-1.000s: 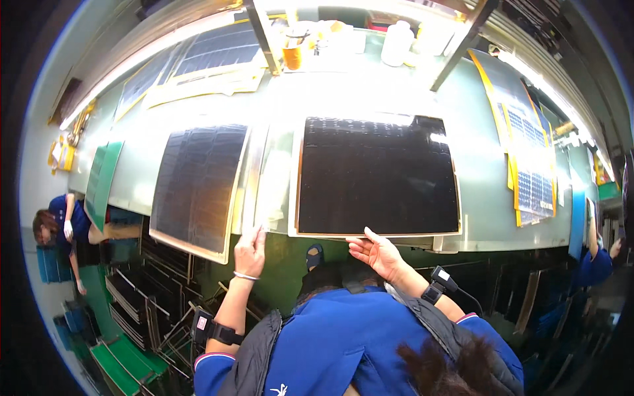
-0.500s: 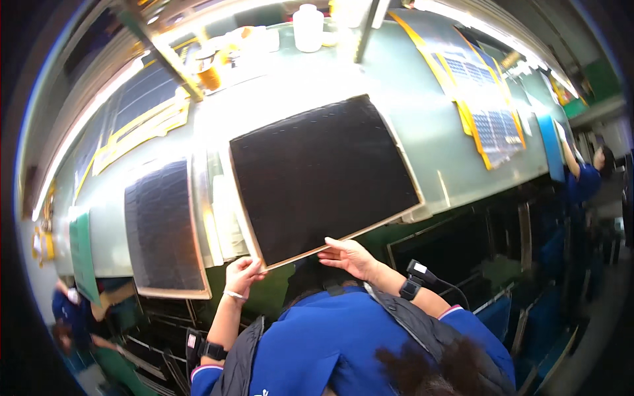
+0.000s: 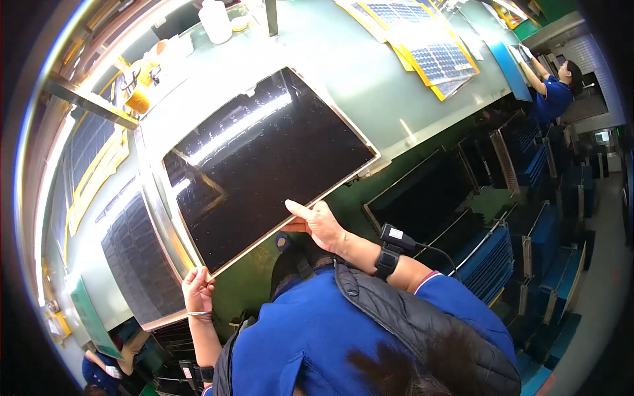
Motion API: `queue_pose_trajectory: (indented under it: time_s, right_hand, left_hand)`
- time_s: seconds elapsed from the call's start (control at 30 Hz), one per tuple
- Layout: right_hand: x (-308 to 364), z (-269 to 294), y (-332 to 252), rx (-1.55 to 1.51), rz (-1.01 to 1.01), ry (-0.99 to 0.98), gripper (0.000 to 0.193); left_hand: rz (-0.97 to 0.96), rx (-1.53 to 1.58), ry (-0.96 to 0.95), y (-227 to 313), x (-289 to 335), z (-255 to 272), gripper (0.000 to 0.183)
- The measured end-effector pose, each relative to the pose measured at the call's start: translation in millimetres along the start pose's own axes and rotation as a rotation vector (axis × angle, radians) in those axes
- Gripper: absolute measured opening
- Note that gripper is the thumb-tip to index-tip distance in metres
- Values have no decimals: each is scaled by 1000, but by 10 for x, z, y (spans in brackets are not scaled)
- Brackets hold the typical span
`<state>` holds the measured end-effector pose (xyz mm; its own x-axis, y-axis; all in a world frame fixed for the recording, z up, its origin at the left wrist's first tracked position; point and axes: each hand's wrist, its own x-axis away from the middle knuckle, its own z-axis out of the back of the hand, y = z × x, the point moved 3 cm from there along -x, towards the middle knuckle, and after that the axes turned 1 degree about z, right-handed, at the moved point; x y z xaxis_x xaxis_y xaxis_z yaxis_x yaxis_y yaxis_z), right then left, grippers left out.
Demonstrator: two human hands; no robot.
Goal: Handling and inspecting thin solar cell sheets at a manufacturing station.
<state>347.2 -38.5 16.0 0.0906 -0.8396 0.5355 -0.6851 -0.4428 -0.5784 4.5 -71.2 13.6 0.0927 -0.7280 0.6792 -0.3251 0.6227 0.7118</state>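
A large glossy black panel [image 3: 271,158] with a thin pale border lies tilted over the bench, its near edge jutting past the bench front. Light streaks reflect off its face. At its near left corner my left hand [image 3: 197,290] pinches the edge between thumb and fingers. My right hand [image 3: 322,226] grips the near edge, thumb on the top face and fingers underneath, partly hidden. Whether the panel's far side rests on the bench I cannot tell. Left of it lies a second dark panel [image 3: 142,257] with a pale edge.
On the pale bench [image 3: 323,46] stand a white bottle [image 3: 215,21] and an orange spool-like item [image 3: 137,99]. Patterned blue sheets with yellow edges [image 3: 419,39] lie to the right. Racks of panels [image 3: 489,251] fill the lower right. Co-workers are at far right [image 3: 555,92] and lower left [image 3: 100,369].
My view has swung, so the bench and panel appear further left. Reflections now streak the panel's face. My right thumb lies further over the panel; both hands keep hold near its edge.
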Motion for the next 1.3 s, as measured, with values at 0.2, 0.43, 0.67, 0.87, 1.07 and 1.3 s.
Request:
queue_pose_trajectory:
  time_s: [0.2,0.43,0.67,0.87,1.07,1.3]
  right_hand:
    - [69,-69,-103,-31,23,-2,23]
    - [689,-750,-922,45,59,-154,17]
    - [197,-794,-1446,1378,1044,-153,64]
    - [-582,268,-584,2015,610,69,66]
    - [-601,268,-672,1968,521,67,65]
    - [-1016,-1283,-273,1596,846,-574,41]
  left_hand:
    - [-183,-57,-16,155,-228,117,21]
    - [-1519,-876,138,988,-522,-397,27]
    - [-976,-308,377,1423,-930,-838,26]
    - [-692,-1117,506,708,-1974,-883,29]
    - [-1008,-840,679,780,-1166,-722,38]
    - [-578,-1210,679,-84,421,998,73]
